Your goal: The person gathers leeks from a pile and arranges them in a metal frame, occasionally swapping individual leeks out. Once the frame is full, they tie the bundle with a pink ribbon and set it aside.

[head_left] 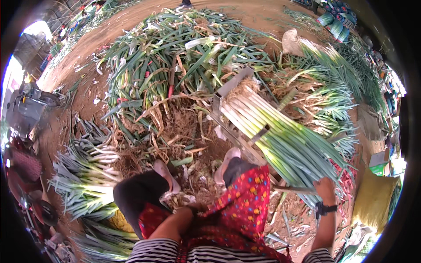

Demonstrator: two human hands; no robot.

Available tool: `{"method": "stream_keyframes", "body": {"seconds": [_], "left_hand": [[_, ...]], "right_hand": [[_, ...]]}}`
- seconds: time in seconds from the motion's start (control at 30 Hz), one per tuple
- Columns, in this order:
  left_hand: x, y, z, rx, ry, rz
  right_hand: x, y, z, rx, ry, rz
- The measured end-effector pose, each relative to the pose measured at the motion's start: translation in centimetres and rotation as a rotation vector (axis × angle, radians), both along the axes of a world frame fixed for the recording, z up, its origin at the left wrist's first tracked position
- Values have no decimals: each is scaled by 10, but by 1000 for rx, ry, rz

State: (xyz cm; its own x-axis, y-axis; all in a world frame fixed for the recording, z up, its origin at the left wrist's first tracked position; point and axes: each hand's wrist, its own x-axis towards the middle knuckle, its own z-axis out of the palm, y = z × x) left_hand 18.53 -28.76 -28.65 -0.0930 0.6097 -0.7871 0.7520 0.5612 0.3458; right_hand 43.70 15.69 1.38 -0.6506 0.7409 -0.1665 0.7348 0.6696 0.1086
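Observation:
A thick bunch of long green onions [267, 127] lies in a wooden and metal rack [228, 85] to my right. Its roots press toward the plate at the far end, and its green leaves spread toward me. My right hand [324, 188], with a dark band at the wrist, is at the leaf tips. Its fingers look curled; what is in them I cannot make out. Beside it are red strings [346, 179] and the end of a bar [294, 189]. My left hand [195, 209] rests at my lap against the red patterned apron [237, 201], its fingers mostly hidden.
Ahead rises a big heap of untrimmed green onions [175, 57]. Cleaned onions [87, 175] lie by my left leg, and more onions [329, 105] beyond the rack. A yellow sack [372, 199] stands at right; motorbikes [30, 105] are at left. Peelings litter the ground.

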Motion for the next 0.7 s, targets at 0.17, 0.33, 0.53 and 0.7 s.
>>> {"method": "stream_keyframes", "body": {"seconds": [0.17,0.33,0.53,0.7], "left_hand": [[18,5,-15,-11,-12,17],[32,46,-14,-23,-100,52],[-15,27,-7,-33,-241,125],[-52,52,-7,-3,-286,179]], "right_hand": [[11,-4,-26,-83,195,74],[47,8,-35,-198,42,9],[52,7,-14,-455,-143,-164],[51,9,-16,-399,-250,-4]]}}
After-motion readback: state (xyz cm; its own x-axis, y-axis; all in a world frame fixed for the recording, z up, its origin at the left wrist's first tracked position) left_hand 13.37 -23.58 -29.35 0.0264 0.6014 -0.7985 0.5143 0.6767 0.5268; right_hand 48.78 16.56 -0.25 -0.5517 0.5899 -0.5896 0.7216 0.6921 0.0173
